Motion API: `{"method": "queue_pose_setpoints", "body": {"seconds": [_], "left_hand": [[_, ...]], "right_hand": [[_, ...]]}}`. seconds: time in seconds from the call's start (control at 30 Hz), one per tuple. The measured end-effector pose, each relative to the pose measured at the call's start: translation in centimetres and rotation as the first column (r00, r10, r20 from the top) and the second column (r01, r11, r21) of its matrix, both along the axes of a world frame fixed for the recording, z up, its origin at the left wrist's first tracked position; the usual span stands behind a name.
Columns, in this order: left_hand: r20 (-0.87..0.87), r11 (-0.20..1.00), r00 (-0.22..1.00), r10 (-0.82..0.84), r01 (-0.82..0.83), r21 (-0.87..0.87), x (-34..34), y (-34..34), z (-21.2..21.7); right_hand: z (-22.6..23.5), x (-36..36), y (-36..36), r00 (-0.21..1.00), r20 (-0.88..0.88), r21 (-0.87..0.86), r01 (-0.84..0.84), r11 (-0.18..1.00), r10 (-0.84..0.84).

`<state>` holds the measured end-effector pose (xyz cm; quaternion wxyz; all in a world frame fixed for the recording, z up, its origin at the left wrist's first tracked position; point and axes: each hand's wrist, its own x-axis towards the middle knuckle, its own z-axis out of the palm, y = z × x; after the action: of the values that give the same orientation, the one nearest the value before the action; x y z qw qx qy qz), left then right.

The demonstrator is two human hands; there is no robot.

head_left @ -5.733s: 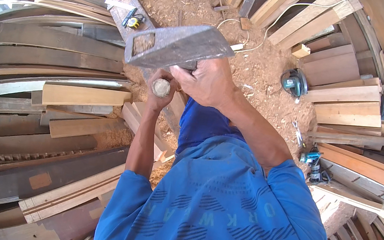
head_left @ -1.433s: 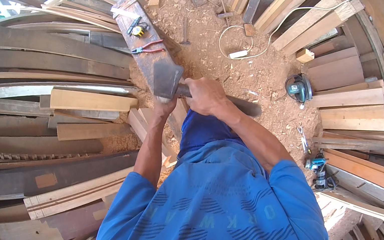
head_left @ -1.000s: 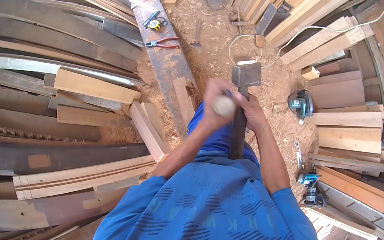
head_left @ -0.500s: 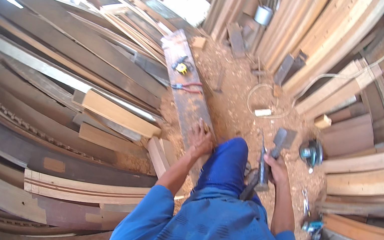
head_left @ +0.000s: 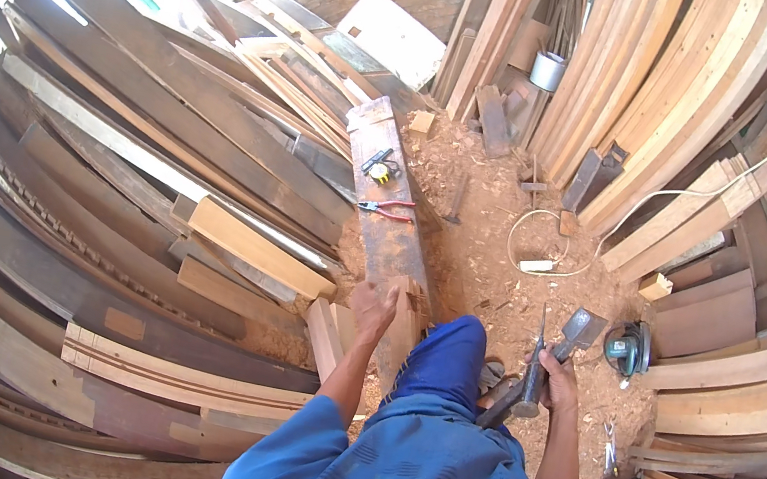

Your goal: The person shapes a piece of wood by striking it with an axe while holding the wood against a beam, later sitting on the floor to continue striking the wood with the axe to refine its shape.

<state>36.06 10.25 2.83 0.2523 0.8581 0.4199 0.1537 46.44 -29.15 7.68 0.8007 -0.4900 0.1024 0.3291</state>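
Observation:
My left hand [head_left: 374,309] is over the near end of a long worn plank [head_left: 392,246], beside a light wood piece [head_left: 405,322]. Its fingers are blurred and partly hidden, so I cannot tell whether they grip that piece. In my right hand [head_left: 562,383], to the right of my knee, are two tools held together. One is a dark chisel-like tool [head_left: 532,386] with a thin pointed end and a round butt. The other tool [head_left: 582,328] has a broad flat grey metal head and a dark handle. Red-handled pliers [head_left: 389,209] and a yellow-and-black tape measure [head_left: 380,172] lie on the plank.
Stacked boards [head_left: 181,358] crowd the left side. Tall planks [head_left: 622,87] lean at the back right. Wood shavings [head_left: 492,258] cover the floor, with a hammer [head_left: 456,198] and a white cord [head_left: 515,231] on them. A green power tool [head_left: 628,352] stands to the right.
My left hand has lifted off the plank's surface and shifted left, showing the light wood piece beside it. The right hand still holds both tools. The whole view has shifted slightly.

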Motion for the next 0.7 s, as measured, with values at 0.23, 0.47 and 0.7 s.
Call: {"method": "queue_pose_setpoints", "body": {"seconds": [0.23,0.47,0.7], "left_hand": [[-0.206,0.91,0.978,-0.036,-0.053,-0.411,-8.9,-8.8,-4.9],[-0.144,0.916,0.988,0.054,-0.107,-0.386,-6.2,-8.4,-5.3],[-0.114,0.872,0.984,0.135,-0.173,-0.458,-4.9,-2.3,-11.7]], "right_hand": [[-2.2,1.3,-3.3,0.998,-0.059,0.006,-0.01,1.0,0.011],[-1.7,4.3,-3.7,0.996,-0.093,0.006,0.02,1.0,-0.019],[0.2,9.1,-2.3,0.996,-0.09,-0.006,-0.024,1.0,0.023]]}}
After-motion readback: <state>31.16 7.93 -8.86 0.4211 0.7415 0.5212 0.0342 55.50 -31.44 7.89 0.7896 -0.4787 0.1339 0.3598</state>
